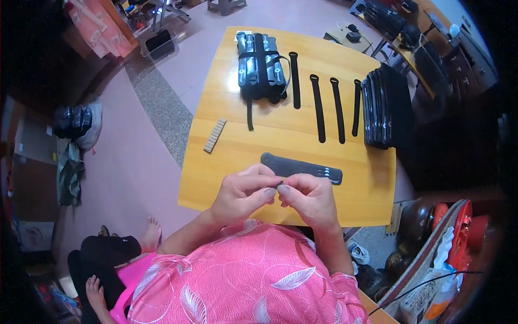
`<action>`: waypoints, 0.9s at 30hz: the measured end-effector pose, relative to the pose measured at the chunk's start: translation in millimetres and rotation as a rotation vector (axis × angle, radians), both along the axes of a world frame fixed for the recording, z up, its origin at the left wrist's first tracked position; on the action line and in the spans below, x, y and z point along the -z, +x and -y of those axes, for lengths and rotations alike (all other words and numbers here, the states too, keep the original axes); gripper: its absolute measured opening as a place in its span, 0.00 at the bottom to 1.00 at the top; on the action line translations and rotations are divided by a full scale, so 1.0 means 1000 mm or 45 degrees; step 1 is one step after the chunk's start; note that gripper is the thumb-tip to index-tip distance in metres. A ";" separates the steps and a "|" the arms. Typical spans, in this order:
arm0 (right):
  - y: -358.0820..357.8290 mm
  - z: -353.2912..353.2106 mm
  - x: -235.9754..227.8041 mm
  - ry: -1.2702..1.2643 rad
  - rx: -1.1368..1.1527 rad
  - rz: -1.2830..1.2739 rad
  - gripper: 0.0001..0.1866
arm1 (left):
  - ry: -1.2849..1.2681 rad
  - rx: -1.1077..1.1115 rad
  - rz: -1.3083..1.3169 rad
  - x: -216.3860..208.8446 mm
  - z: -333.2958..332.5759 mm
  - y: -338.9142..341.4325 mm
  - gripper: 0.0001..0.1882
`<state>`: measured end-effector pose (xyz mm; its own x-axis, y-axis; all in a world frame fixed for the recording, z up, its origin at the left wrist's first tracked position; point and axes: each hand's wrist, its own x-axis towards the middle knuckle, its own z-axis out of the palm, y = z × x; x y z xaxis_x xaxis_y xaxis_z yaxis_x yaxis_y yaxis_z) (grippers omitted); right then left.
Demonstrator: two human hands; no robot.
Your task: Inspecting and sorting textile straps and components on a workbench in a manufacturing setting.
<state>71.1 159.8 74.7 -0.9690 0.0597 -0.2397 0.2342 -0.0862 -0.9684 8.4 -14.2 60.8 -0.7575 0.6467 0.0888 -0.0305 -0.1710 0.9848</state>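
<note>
Dark stack [380,108], right of frame, shows no straps, likely pending; strapped bundle [263,67], upper centre, looks done. Grey strip [297,166] flat near centre, four loose straps [318,110] above. Your left hand [243,193] and right hand [310,198] pinch a tiny dark piece [280,184], centre.

L fingers [261,194], R fingers [294,196] pinch sm. dk. pc. [280,183] nr. gray strip [297,166]; blk. straps [318,109] on tbl. [259,144]

Open tabletop [368,194] right of dark flat piece [300,165], black stack [380,110] beyond, strapped bundle [261,67] blocking far left
</note>
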 end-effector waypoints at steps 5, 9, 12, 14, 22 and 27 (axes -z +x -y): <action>0.005 -0.005 0.004 -0.073 0.006 0.010 0.09 | -0.137 -0.106 -0.473 0.002 -0.010 0.004 0.13; 0.003 -0.013 0.008 -0.138 -0.056 0.083 0.09 | -0.212 -0.204 -0.867 0.008 -0.021 0.009 0.12; 0.005 -0.019 0.017 -0.176 -0.080 0.134 0.07 | -0.234 -0.237 -0.936 0.015 -0.026 0.010 0.14; 0.007 -0.021 0.024 -0.109 -0.040 0.037 0.06 | -0.355 -0.228 -1.128 0.008 -0.028 0.004 0.15; 0.012 -0.027 0.032 -0.067 -0.038 -0.092 0.04 | -0.482 -0.136 -1.126 -0.005 -0.034 0.008 0.14; 0.011 -0.032 0.039 0.061 -0.065 -0.163 0.03 | -0.491 -0.097 -1.089 -0.005 -0.041 0.013 0.12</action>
<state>82.4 191.8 36.0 -0.9935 0.0184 -0.1120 0.1114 -0.0299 -0.9933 21.9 26.4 65.4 -0.5755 0.6991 0.4244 0.7271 0.1998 0.6568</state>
